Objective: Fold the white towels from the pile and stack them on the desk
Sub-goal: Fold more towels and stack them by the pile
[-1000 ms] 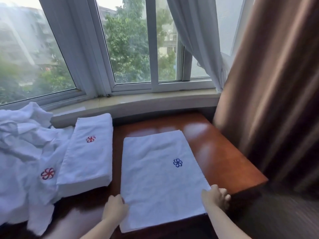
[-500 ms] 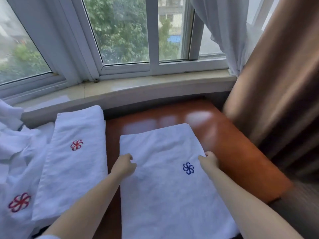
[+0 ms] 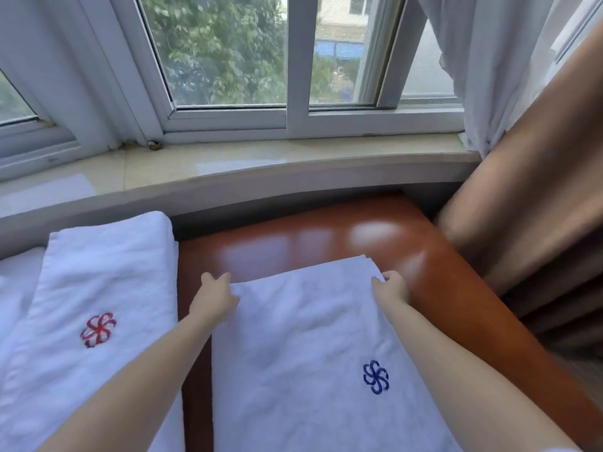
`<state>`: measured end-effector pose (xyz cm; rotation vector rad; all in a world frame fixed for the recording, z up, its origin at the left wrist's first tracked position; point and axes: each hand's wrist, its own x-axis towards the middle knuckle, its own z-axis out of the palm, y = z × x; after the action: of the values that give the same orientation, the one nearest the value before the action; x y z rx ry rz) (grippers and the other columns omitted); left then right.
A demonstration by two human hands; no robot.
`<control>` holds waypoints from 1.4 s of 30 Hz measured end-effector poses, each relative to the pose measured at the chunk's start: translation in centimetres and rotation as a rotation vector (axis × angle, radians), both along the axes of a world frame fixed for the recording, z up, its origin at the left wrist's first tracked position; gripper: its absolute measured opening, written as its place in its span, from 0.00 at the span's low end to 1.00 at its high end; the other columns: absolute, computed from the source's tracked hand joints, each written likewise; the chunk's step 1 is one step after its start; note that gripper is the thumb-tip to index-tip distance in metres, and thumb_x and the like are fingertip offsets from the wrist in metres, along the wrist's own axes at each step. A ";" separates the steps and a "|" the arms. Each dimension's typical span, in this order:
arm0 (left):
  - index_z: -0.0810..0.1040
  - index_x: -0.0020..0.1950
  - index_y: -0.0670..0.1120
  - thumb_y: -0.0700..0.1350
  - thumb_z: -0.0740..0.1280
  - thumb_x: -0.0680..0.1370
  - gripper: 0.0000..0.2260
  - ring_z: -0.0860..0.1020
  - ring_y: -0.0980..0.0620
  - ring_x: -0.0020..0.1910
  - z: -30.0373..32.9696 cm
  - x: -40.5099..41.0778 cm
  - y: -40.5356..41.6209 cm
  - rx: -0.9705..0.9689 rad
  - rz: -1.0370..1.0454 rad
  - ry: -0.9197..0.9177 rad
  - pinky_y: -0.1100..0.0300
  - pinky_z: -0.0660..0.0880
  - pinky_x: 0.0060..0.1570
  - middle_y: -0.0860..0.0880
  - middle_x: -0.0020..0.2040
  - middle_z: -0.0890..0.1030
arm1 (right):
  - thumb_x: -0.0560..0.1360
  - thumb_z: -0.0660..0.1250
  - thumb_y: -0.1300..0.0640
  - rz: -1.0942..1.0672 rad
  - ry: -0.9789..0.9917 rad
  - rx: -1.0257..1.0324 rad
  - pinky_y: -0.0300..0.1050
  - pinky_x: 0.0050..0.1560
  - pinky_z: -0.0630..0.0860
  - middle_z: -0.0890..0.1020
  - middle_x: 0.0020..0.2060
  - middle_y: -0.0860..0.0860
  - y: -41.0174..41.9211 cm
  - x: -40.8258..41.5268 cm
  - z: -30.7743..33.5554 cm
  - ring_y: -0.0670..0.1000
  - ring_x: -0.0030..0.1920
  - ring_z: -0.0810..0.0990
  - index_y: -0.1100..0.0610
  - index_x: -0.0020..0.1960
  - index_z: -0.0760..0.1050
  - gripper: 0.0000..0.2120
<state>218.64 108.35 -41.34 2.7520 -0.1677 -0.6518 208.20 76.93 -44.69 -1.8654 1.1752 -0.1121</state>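
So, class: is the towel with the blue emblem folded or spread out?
Folded: the blue-emblem towel shows stacked layered edges at its far right corner, lying flat on the desk.

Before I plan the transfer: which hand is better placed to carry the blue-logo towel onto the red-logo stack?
Left. The left hand holds the blue-logo towel at its far corner nearest the red-logo stack; the right hand holds the corner farther away.

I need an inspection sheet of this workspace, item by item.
Surface: glossy brown desk, bare at its far right.
Job's things: blue-logo towel flat on desk; red-logo towel folded, to its left.
Clutter: more white cloth at the left edge.
Grippers: left hand and right hand grip the blue-logo towel's far corners.
Cables: nothing seen.
Surroundings: window, sill, white curtain, brown curtain.
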 end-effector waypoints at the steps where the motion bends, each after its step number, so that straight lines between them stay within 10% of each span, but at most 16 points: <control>1: 0.66 0.71 0.43 0.46 0.62 0.80 0.20 0.78 0.42 0.48 -0.2 0.3 0.1 0.000 0.003 0.008 0.50 0.78 0.52 0.40 0.69 0.60 | 0.76 0.62 0.59 0.003 -0.005 -0.022 0.38 0.27 0.64 0.74 0.34 0.49 -0.2 0.4 -0.2 0.50 0.32 0.72 0.56 0.45 0.71 0.02; 11: 0.73 0.46 0.46 0.55 0.69 0.74 0.13 0.76 0.43 0.51 -0.5 2.3 0.4 0.058 0.122 0.089 0.57 0.74 0.43 0.41 0.64 0.67 | 0.78 0.60 0.56 -0.024 -0.300 -0.173 0.46 0.41 0.69 0.76 0.41 0.50 -0.3 2.5 -0.1 0.52 0.39 0.73 0.54 0.41 0.70 0.07; 20: 0.74 0.38 0.37 0.30 0.66 0.70 0.04 0.77 0.43 0.32 0.2 5.0 1.3 -0.252 0.612 0.369 0.59 0.77 0.29 0.41 0.32 0.77 | 0.80 0.59 0.53 0.015 -0.069 -0.186 0.44 0.42 0.70 0.74 0.50 0.52 0.0 4.8 -0.7 0.56 0.42 0.74 0.55 0.43 0.72 0.09; 28: 0.79 0.62 0.41 0.37 0.62 0.76 0.15 0.80 0.52 0.51 0.3 4.6 0.8 0.019 0.348 0.165 0.64 0.76 0.44 0.45 0.56 0.81 | 0.73 0.70 0.57 0.290 0.080 -0.039 0.40 0.47 0.70 0.78 0.58 0.54 -0.1 6.7 1.0 0.52 0.50 0.76 0.56 0.66 0.70 0.23; 31: 0.80 0.56 0.38 0.35 0.66 0.73 0.12 0.81 0.44 0.50 0.6 4.1 1.3 0.115 0.231 0.137 0.58 0.79 0.45 0.43 0.47 0.81 | 0.72 0.71 0.59 0.385 0.100 0.009 0.40 0.47 0.71 0.79 0.54 0.53 -0.1 6.8 1.4 0.51 0.49 0.76 0.57 0.61 0.74 0.19; 35: 0.79 0.50 0.38 0.35 0.66 0.73 0.07 0.81 0.44 0.44 2.2 3.2 1.1 -0.011 0.258 0.054 0.56 0.80 0.39 0.41 0.44 0.80 | 0.73 0.69 0.56 0.428 0.066 -0.125 0.43 0.38 0.67 0.75 0.35 0.49 0.1 5.9 3.1 0.52 0.39 0.73 0.54 0.37 0.70 0.10; 42: 0.81 0.46 0.42 0.41 0.65 0.76 0.05 0.81 0.42 0.45 11.4 2.2 0.1 -0.377 0.346 -0.364 0.52 0.78 0.49 0.44 0.45 0.82 | 0.81 0.57 0.56 0.344 0.089 -0.595 0.44 0.39 0.70 0.79 0.47 0.56 -0.2 4.8 14.5 0.57 0.45 0.75 0.58 0.49 0.72 0.08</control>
<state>220.87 108.46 -29.94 2.4197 0.0987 -0.0194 213.04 76.69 -30.23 -2.5933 0.9170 -0.2043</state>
